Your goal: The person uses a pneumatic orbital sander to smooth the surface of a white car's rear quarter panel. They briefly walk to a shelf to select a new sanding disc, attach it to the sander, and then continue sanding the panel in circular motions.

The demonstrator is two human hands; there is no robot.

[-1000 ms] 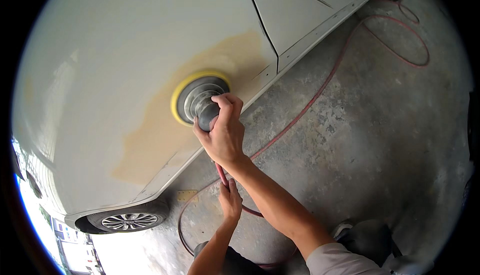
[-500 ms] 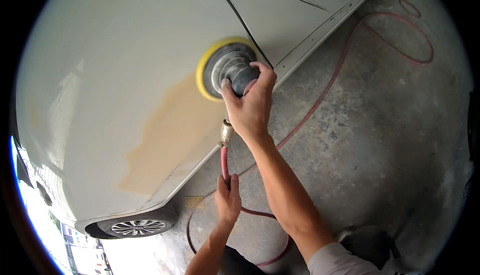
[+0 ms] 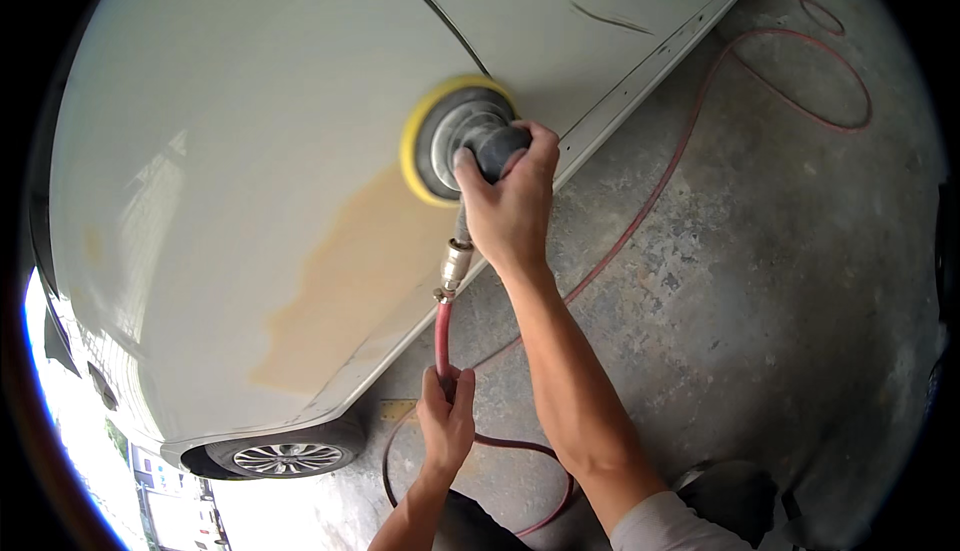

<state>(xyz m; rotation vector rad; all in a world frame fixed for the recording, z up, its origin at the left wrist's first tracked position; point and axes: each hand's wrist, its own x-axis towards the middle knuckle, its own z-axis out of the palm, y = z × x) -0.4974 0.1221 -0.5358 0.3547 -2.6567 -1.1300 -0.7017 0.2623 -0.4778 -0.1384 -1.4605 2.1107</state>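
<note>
Though well apart, both snug — right hand (image 3: 510,206) around grey sander (image 3: 458,136), left hand (image 3: 447,423) around red hose (image 3: 443,336).

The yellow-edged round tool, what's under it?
Around the round tool you see the car's pale side, a tan patch by its lower edge and a dark seam above. The spot right beneath is covered.

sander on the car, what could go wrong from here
The disc overlaps the door seam in this view, so its edge might catch there. The bare fingers of the right hand grip the sander close to that disc; a slip could scrape them. The hose loops on the floor near the person's legs, a possible snag.
</note>
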